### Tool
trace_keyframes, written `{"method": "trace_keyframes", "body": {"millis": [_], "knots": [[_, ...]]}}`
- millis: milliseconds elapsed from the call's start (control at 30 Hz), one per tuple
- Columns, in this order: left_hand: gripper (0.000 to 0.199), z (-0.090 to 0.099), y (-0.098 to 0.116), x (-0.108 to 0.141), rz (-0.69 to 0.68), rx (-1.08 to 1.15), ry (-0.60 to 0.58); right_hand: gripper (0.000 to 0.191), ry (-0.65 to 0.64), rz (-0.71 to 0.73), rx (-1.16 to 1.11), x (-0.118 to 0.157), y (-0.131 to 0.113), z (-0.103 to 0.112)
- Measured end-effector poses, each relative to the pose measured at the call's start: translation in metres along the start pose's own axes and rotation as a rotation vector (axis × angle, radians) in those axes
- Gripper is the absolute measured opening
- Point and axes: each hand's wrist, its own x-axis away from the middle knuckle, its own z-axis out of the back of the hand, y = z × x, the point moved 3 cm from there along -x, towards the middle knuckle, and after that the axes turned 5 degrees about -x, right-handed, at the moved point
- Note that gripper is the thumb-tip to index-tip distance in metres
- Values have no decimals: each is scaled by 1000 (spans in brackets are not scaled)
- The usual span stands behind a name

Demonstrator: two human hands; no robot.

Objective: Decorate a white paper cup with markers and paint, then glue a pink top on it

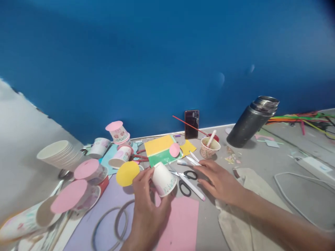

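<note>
One paper cup (164,179): gripped in left hand (149,204), near pink sheet (183,223)'s far edge.
Right hand (218,179): at white marker (185,162), cannot tell if gripping.
Grey tabletop (258,157): showing between flask (243,127) and cloth (235,228).

bright even light, faint shadow beside bottle (248,124), slight blur, stretched edges, dark upper right corner

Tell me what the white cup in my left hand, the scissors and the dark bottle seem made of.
White cup: probably paper; the smooth, pale wall carries colored print.
Scissors: likely plastic handles, solid black, with metal blades, judging by their silvery look.
Dark bottle: the shiny silver neck suggests stainless steel; the dark body may be coated metal.
</note>
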Motion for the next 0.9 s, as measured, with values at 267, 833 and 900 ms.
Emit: {"method": "trace_keyframes", "body": {"millis": [267, 833, 900], "knots": [[62, 4, -2, -1, -50, -51, -62, 26, 79, 30, 27, 12, 18, -13], [70, 16, 7, -3, -14, 128, 83, 25, -306, -196, 146, -16, -40, -4], [73, 21, 5, -8, -44, 120, 107, 23, -304, -256, 127, -13, -39, -9]]}}
